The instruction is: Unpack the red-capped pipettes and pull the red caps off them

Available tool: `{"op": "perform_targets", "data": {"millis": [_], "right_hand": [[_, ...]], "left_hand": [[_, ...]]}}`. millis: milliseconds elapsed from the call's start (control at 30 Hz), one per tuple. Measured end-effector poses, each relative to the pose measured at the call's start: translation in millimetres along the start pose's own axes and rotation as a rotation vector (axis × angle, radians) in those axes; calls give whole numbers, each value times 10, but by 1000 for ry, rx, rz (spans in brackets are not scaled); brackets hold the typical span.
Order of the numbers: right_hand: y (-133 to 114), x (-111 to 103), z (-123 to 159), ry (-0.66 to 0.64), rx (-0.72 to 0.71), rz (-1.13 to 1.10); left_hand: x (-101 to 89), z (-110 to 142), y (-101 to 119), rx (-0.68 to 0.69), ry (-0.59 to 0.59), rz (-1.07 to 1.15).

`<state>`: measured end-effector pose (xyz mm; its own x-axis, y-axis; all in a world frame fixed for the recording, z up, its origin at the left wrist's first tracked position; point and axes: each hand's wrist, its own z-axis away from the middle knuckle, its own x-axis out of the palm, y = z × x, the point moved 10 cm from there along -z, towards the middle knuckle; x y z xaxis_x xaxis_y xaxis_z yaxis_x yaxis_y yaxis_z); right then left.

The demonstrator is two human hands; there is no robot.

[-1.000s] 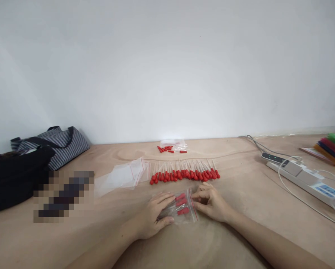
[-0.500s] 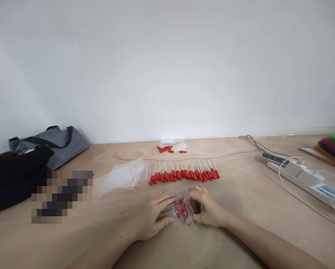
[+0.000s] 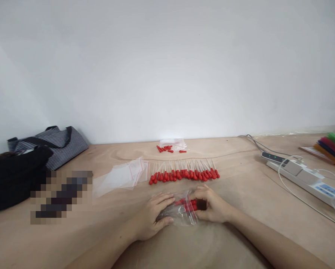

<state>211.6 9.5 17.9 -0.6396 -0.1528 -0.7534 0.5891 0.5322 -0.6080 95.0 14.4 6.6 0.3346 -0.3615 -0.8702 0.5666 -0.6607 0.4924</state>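
Low in the middle of the view, a clear zip bag (image 3: 180, 216) lies on the table between my hands, with droppers with red rubber bulbs (image 3: 190, 206) partly inside its mouth. My left hand (image 3: 153, 215) rests closed over the bag's left end, thumb in front and fingers behind. My right hand (image 3: 211, 203) curls around the bag's mouth, fingertips and thumb at the red bulbs. The droppers' stems are hard to see through the plastic. Just beyond my hands, a row of red-bulbed droppers (image 3: 186, 173) lies side by side, stems pointing to the wall.
Flat zip bags (image 3: 119, 177) lie left of the row. Loose red bulbs (image 3: 164, 148) and thin stems sit near the wall. A power strip (image 3: 304, 179) with cables is at right, beside coloured folders (image 3: 331, 149). Black (image 3: 13, 179) and striped bags (image 3: 74, 144) stand at left.
My right hand has shifted slightly right, and the red bulbs have moved right with it, toward the bag's mouth. My left hand has stayed in place.
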Motion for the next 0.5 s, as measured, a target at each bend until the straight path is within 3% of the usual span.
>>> {"op": "perform_targets", "data": {"millis": [133,233,367,500], "right_hand": [[134,-4,17,-10,47,-298],[247,-127,46,30,86,-468],[523,-531,149,167,156,-477],[952,-1012,339,471,296,-484]], "left_hand": [[-2,4,24,11,-8,-27],[-6,2,19,12,-6,-12],[3,1,5,-2,-24,-1],[3,-1,-13,-30,-39,13]]}}
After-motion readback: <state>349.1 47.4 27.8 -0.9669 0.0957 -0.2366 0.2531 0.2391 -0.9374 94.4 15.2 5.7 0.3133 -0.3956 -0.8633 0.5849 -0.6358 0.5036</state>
